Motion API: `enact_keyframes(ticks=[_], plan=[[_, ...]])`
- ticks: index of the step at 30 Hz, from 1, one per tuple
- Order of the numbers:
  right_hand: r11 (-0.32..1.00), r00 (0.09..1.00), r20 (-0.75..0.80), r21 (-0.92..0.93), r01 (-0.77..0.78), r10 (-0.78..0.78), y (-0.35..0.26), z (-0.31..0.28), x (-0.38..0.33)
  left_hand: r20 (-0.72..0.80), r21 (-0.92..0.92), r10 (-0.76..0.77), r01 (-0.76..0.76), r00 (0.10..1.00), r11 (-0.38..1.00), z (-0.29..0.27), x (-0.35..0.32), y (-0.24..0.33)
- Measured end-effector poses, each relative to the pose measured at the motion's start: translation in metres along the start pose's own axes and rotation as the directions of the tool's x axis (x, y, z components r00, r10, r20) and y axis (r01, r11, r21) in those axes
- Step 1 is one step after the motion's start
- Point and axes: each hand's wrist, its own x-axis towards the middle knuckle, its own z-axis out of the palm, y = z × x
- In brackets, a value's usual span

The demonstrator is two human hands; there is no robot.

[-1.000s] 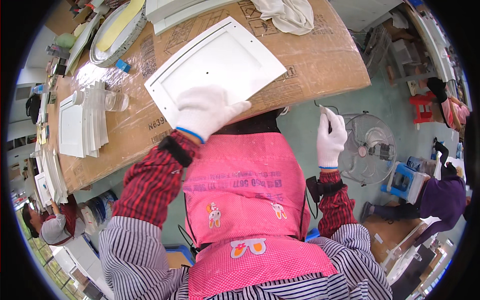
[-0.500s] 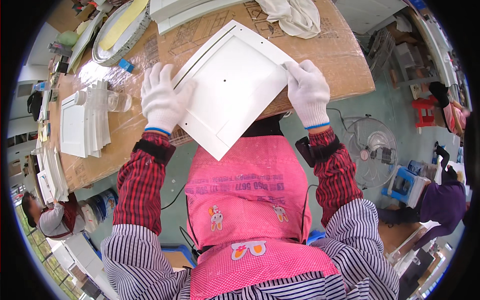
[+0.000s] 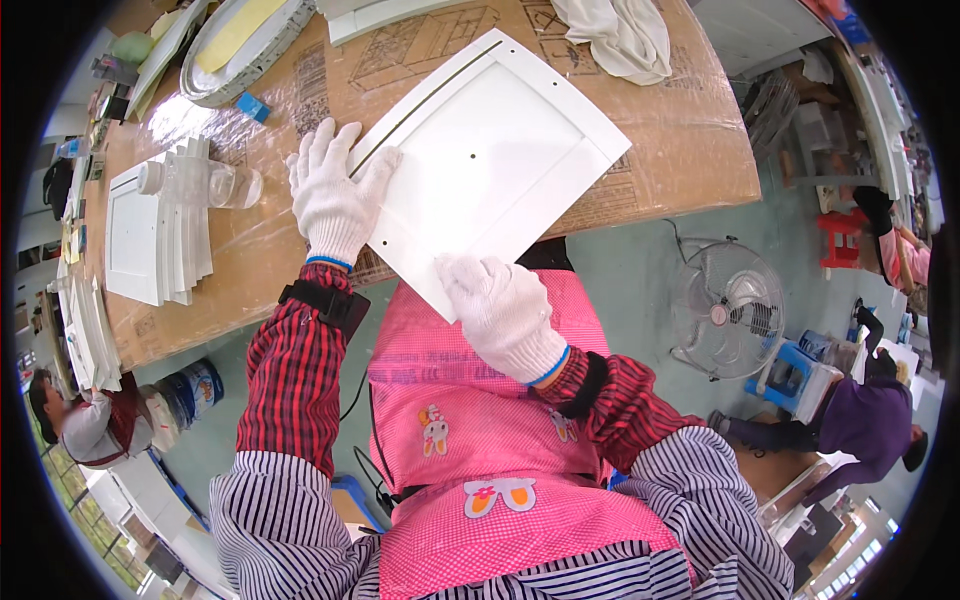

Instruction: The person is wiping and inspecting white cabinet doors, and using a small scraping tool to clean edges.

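Note:
A white panel point(image 3: 500, 165) with a framed, recessed middle and small dark holes lies tilted on the cardboard-covered table, its near corner jutting past the edge. A dark groove runs along its far left side. My left hand point(image 3: 340, 190), in a white knit glove, rests at the panel's left edge, fingers spread and thumb on its face. At the near corner, my gloved right hand point(image 3: 500, 312) is closed, fingers curled over the lower right edge. Its fingertips are partly hidden.
Stacked white panels point(image 3: 135, 250) and a clear plastic bottle point(image 3: 235, 186) are at left on the table point(image 3: 255, 260). Farther back are a round tub point(image 3: 205, 90), a blue block point(image 3: 252, 107) and a white cloth point(image 3: 635, 45). A floor fan point(image 3: 728, 310) stands right; co-workers are on both sides.
My right hand has moved from the panel's right corner down and left to its near corner. The panel has shifted slightly to the right. My left hand stays at the left edge.

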Motion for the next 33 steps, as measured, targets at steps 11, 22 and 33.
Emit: enact_keyframes(ticks=[11, 22, 33], plan=[[0.853, 0.868, -0.455, -0.517, -0.076, -0.199, 0.131, -0.030, 0.037, -0.012, -0.058, -0.003, 0.002, 1.000, 0.998, -0.003, 0.002, 0.004], [0.926, 0.954, -0.296, -0.344, -0.153, 0.048, 0.132, -0.059, 0.062, -0.072, -0.080, 0.012, -0.018, 0.997, 0.997, 0.002, -0.001, 0.000], [0.962, 0.940, -0.322, -0.270, 0.025, -0.115, 0.075, -0.028, 0.030, -0.131, -0.074, 0.054, -0.064, 0.990, 0.995, 0.008, 0.001, -0.003]])
